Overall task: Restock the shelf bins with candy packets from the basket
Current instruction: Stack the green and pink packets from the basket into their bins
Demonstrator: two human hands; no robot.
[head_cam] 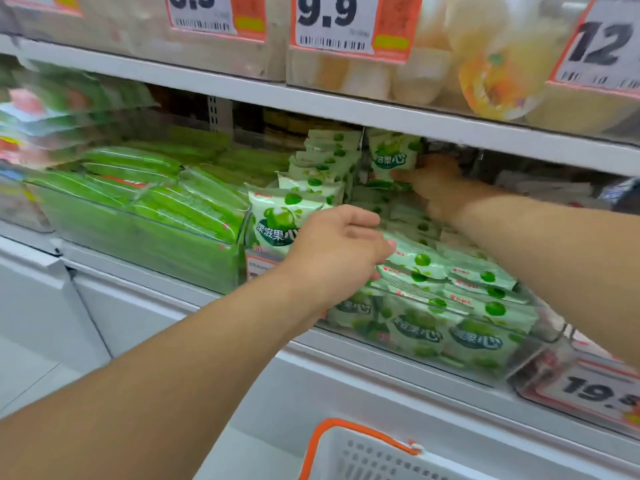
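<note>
A clear shelf bin [540, 332] holds several white-and-green candy packets [460, 271] lying flat. My right hand [438, 187] reaches deep into the back of this bin and grips an upright candy packet [393, 157] by its edge. My left hand [337, 252] hovers at the bin's front left with loosely bent fingers that touch the flat packets; whether it holds one is hidden. Beside it stands a row of upright packets [277, 225] of the same kind. The white basket [367, 452] with an orange rim shows at the bottom edge.
A bin of bright green packets [145, 206] sits to the left. The shelf above [346, 109] hangs low over the bins and carries pale packs and price tags [332, 22]. A price tag [595, 389] is clipped at the lower right.
</note>
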